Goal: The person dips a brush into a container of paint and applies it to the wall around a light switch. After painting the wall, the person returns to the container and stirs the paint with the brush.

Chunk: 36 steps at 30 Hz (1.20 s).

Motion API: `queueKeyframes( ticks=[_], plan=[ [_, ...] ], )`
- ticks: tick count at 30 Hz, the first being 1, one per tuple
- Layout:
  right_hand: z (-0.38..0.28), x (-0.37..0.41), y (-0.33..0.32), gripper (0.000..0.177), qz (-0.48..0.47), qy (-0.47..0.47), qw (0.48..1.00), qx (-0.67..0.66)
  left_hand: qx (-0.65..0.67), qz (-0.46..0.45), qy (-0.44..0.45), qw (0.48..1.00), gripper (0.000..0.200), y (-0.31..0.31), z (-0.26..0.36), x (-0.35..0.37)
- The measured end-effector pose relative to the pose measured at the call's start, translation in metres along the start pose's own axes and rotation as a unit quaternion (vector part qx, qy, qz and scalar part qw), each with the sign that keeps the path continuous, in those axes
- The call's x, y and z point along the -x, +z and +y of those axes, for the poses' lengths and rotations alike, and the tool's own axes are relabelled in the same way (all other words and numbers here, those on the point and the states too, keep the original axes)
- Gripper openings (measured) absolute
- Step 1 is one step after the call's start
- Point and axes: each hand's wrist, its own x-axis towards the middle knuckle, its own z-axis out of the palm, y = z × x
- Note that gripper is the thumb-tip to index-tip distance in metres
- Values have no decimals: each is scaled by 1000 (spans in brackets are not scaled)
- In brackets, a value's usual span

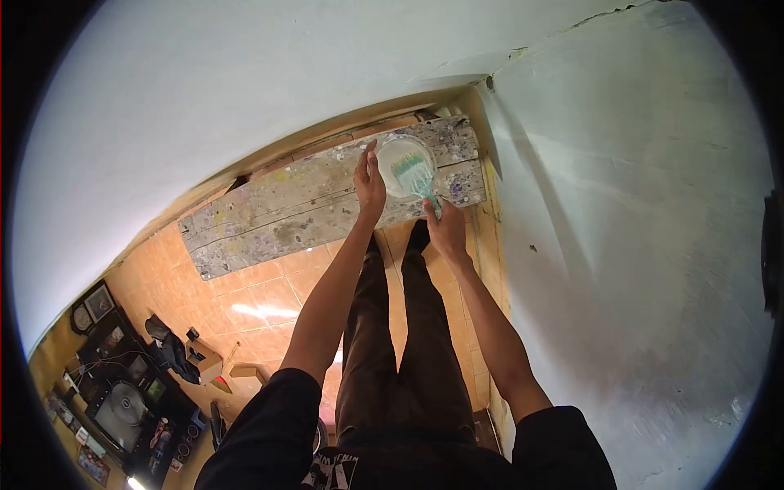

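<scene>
My right hand [447, 229] is closed round the handle of a wide paint brush [416, 176], its pale, green-streaked bristles over a round white paint container [383, 170]. The container stands on a paint-spattered wooden plank bench [286, 214], near its right end. At the container's left side, my left hand [370, 186] is held upright with its fingers stretched out and nothing in it. Whether it touches the container's rim I cannot tell.
A pale wall [245, 90] rises behind the bench, and another wall [637, 245] stands at the right. My feet are on the orange tiled floor [253, 306] beside the bench. At the lower left are a dark cabinet [151, 384] and a cardboard box [204, 359].
</scene>
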Motion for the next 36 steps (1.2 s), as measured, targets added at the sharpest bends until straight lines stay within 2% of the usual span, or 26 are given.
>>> queueKeyframes(
  ticks=[3,6,11,20,23,26,29,32,36],
  plan=[
    [-2,2,0,58,-2,-1,1000,-6,41,33,29,998,52,3,-9,2],
    [10,3,8,58,21,-18,1000,-4,80,44,67,994,50,9,-27,4],
    [15,0,11,59,12,-18,1000,6,115,51,25,992,47,6,-25,22],
    [12,1,14,54,37,-41,997,-52,59,46,49,996,44,-4,-25,25],
    [-12,7,-3,46,8,-6,994,-111,66,74,35,994,39,-16,-13,33],
    [-31,15,-12,41,46,-31,988,-142,201,59,43,977,36,-30,-12,47],
    [-59,28,-29,38,54,-34,984,-168,77,56,104,990,36,-55,-7,74],
    [-82,45,-42,37,66,-21,982,-176,210,-6,59,976,36,-87,16,97],
    [-131,85,-71,37,102,-29,982,-158,168,-57,69,982,36,-130,62,133]
  ],
)
